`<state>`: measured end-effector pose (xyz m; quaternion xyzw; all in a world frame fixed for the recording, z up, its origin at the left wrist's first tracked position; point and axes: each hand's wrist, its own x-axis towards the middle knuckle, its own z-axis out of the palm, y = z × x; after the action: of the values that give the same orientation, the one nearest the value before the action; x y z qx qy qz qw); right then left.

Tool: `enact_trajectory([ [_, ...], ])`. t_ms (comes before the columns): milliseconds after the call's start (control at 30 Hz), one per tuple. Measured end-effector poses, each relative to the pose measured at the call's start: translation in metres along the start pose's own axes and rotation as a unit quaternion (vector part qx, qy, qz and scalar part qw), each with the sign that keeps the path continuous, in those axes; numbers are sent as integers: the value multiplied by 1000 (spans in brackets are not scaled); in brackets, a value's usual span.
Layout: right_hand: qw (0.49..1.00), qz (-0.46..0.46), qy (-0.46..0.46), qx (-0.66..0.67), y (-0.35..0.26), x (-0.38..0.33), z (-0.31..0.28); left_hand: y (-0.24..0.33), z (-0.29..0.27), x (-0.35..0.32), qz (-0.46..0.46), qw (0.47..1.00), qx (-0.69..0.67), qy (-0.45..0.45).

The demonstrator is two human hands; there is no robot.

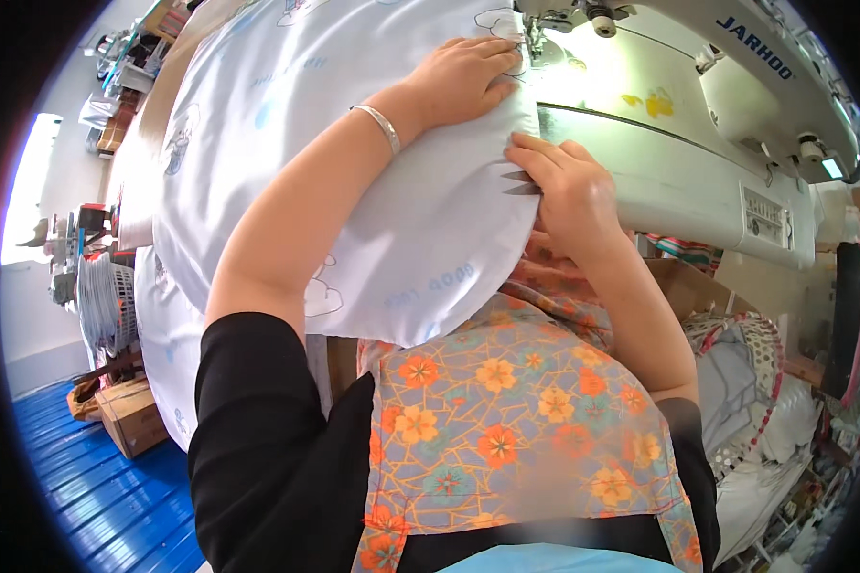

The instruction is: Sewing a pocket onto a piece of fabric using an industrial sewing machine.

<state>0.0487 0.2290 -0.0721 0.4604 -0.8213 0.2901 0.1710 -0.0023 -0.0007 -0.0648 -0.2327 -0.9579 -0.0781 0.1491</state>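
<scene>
L fingers (487, 48) flat, ptg R, arm (301, 210) fwd; R fingers (541, 158) part-curled, ptg L, elbow (674, 377) bent.

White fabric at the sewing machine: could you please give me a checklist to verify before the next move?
1. Left hand flat on the white fabric: ok.
2. Right hand at the fabric's edge: ok.
3. Pointed blades at the right hand clear of the fabric: not ok, they lie over it.
4. Sewing machine bed lit: ok.
5. Needle raised: cannot tell, too small.
</scene>
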Motion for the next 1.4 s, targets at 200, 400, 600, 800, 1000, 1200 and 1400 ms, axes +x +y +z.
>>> enact_trajectory([
  [200,998,41,3,56,48,10,-20,-21,14,32,-29,998,-59,23],
  [400,986,108,-75,105,67,-78,-98,-81,-40,-75,-160,985,20,69],
  [600,979,160,12,129,80,-133,-109,-236,-100,-276,-468,843,260,-50],
  [800,983,146,81,69,83,-133,-96,-208,-118,-284,-569,816,54,81],
  [1000,971,205,100,73,89,-156,-104,-175,-119,-263,-554,830,-25,58],
  [1200,967,222,98,74,87,-159,-102,-164,-125,-286,-536,838,-38,95],
  [1400,966,221,108,73,84,-164,-107,-160,-121,-261,-531,839,-69,91],
])
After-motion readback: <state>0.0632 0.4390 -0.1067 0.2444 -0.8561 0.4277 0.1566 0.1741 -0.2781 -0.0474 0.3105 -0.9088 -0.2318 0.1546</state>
